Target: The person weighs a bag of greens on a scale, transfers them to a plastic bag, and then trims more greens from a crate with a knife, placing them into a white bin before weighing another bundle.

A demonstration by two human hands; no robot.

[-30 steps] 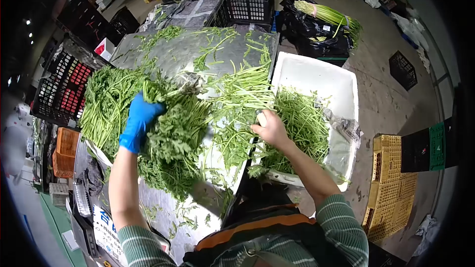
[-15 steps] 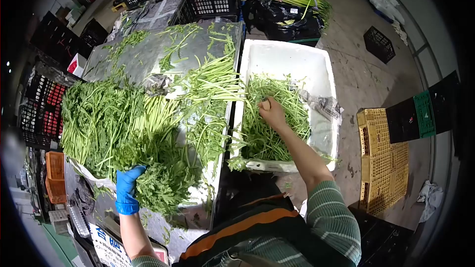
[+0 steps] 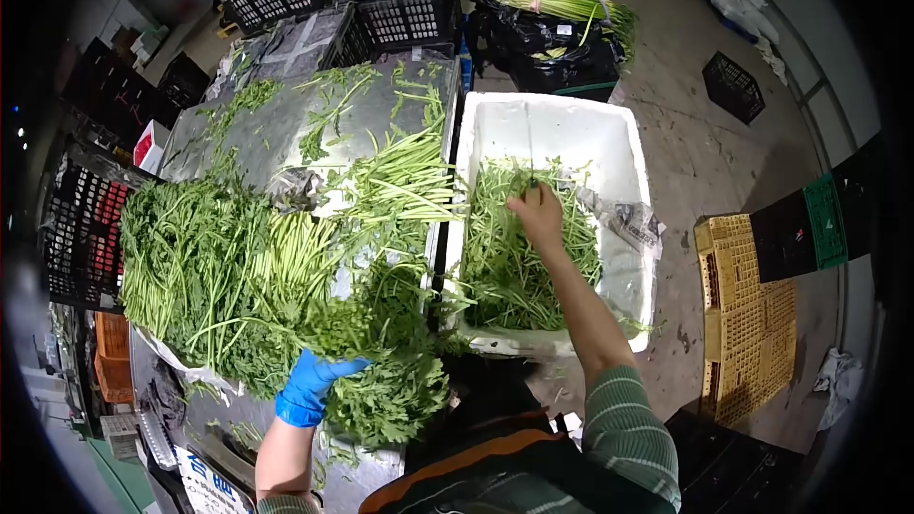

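My left hand (image 3: 312, 384), in a blue glove, is closed round a bunch of leafy greens (image 3: 390, 390) at the near edge of the metal table. Beside it lies a large heap of the same feathery greens (image 3: 190, 266), pale stems showing on its right. My bare right hand (image 3: 539, 219) is held over the white foam box (image 3: 628, 171), fingers bent in a grip. Something small and dark shows at its fingertips, but I cannot make out what it is. Loose stems and leaves (image 3: 514, 276) fill much of the box below. More cut stalks (image 3: 405, 181) lie at the table's right edge.
Black crates (image 3: 405, 14) stand behind the metal table (image 3: 238, 133). Beyond the foam box, a bundle of long green stalks (image 3: 562, 5) rests on black plastic. Yellow plastic pallets (image 3: 747, 324) are on the floor at right, a small black crate (image 3: 733, 86) farther back.
My left hand has moved right and nearer to me with the bunch of greens. My right hand has shifted slightly right over the box, and the view has tilted a little.
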